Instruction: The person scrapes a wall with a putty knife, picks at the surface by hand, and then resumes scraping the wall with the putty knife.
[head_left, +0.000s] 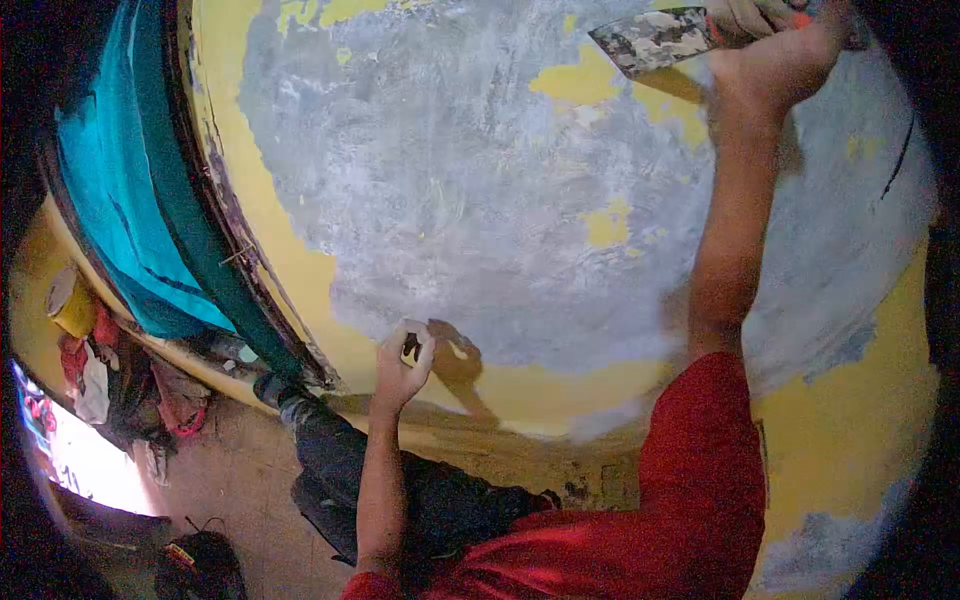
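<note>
High on the right, my right hand [765, 55] is closed round the handle of a putty knife [655, 42]. The knife's wide blade is smeared with grey and white and lies close to the wall [480, 180], which has grey-white patches over yellow paint. Lower down, near the middle, my left hand [405, 358] is held up in front of the wall with its fingers curled round something small and dark that I cannot make out. Its shadow falls on the wall to its right.
A teal curtain [130, 200] hangs in an opening at the left. Below it are a yellow container [70, 300] and a heap of cloths [130, 385]. A dark bag [200, 565] lies on the tiled floor [250, 460]. A bright opening [85, 455] shows at the lower left.
</note>
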